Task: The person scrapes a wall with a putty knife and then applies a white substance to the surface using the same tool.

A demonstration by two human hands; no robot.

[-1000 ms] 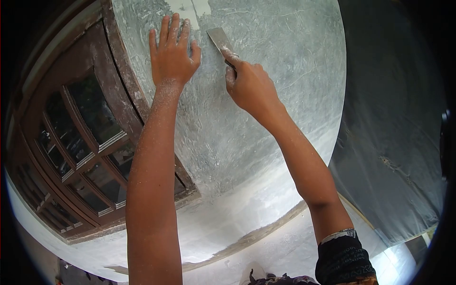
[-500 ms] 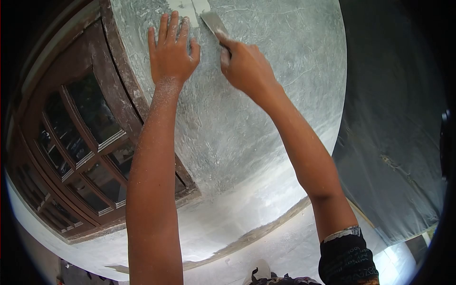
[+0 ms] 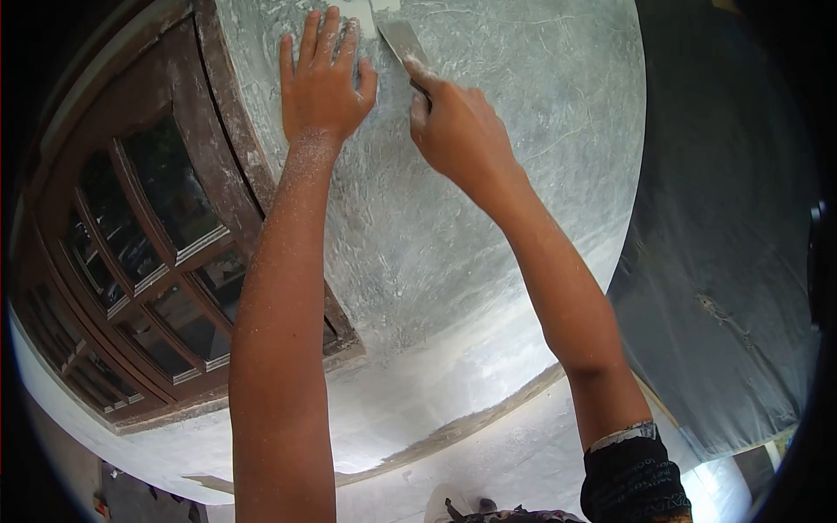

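Note:
My left hand (image 3: 324,98) lies flat against a grey plastered wall (image 3: 427,253), fingers stretched and pointing up, with pale dust on the fingers and wrist. In my right hand (image 3: 464,129) is a putty knife (image 3: 402,42), my index finger stretched along its metal blade. The blade's edge meets the wall just right of my left fingertips. Beside it, at the top of the view, is a smooth off-white patch (image 3: 359,12). Most of the knife's handle is hidden inside my fist.
A dark brown wooden window frame (image 3: 228,113) with glass panes stands to the left, its edge near my left forearm. On the right hangs a dark sheet (image 3: 715,261). Lower down, the wall turns whitish above a pale floor (image 3: 523,444).
The view has shifted a little, so the off-white patch sits higher in it. Both hands and the putty knife keep nearly the same place on the wall.

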